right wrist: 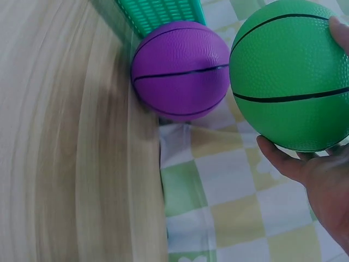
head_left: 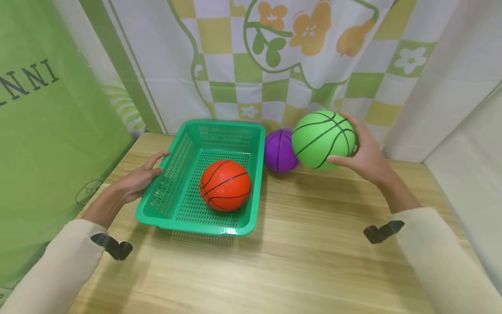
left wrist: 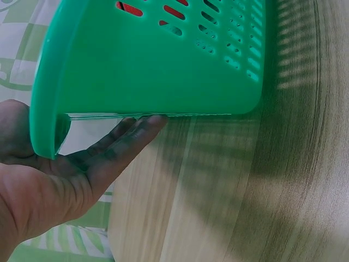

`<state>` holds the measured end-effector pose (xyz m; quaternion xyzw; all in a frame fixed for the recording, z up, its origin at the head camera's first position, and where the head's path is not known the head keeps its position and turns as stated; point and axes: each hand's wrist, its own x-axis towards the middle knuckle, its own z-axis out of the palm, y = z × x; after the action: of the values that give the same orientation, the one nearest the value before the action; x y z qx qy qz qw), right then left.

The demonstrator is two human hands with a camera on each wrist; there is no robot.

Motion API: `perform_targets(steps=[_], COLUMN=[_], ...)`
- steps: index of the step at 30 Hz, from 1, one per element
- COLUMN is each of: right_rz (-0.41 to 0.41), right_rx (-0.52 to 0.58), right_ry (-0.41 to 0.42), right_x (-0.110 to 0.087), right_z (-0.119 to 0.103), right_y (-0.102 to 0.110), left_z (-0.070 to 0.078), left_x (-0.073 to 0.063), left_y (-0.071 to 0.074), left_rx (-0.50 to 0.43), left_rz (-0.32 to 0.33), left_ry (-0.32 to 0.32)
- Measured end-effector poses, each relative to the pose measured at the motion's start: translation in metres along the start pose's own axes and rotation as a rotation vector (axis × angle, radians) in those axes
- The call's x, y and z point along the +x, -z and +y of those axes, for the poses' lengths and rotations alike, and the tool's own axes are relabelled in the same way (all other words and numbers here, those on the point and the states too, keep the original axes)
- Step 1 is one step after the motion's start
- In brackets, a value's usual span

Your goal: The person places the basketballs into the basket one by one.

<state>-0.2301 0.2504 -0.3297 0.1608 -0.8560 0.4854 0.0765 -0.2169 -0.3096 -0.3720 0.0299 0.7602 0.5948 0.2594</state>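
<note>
A green plastic basket (head_left: pixel 256 192) with slotted walls stands on the table, an orange-red toy basketball (head_left: pixel 225 185) inside it. My left hand (head_left: pixel 142 176) grips the basket's left rim; in the left wrist view its fingers (left wrist: pixel 128 150) lie along the outer wall. My right hand (head_left: pixel 366 152) holds a light green toy basketball (head_left: pixel 324 138) above the table, thumb on the near side and other fingers behind or beneath. Between basket and green ball, a purple toy basketball (head_left: pixel 279 151) rests on the table against or very near the basket's right wall, partly covered by the green ball.
The wooden table (head_left: pixel 313 261) reaches back to a patterned curtain (head_left: pixel 251 78). A green cloth (head_left: pixel 51 131) hangs at the left, and a pale wall panel (head_left: pixel 466 144) stands at the right. Dark straps with small mounts (head_left: pixel 384 231) sit on both sleeves.
</note>
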Motion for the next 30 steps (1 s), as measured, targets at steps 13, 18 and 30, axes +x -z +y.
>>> perform_targets(steps=[13,18,30], right_rz=[-0.065,-0.071,-0.123], right_rx=[0.047,0.042,0.090], right_ry=[0.102,0.134,0.165], right_x=[0.030,0.040,0.057], right_z=[-0.021,-0.028,-0.034], right_y=[-0.026,-0.036,-0.062], left_z=[0.001,0.002,0.003], left_x=[-0.001,-0.001,-0.002], left_y=[-0.001,-0.002,-0.003], left_rx=[-0.008,-0.010,-0.003], left_rz=[0.007,0.008,0.017], left_ry=[0.000,0.004,0.003])
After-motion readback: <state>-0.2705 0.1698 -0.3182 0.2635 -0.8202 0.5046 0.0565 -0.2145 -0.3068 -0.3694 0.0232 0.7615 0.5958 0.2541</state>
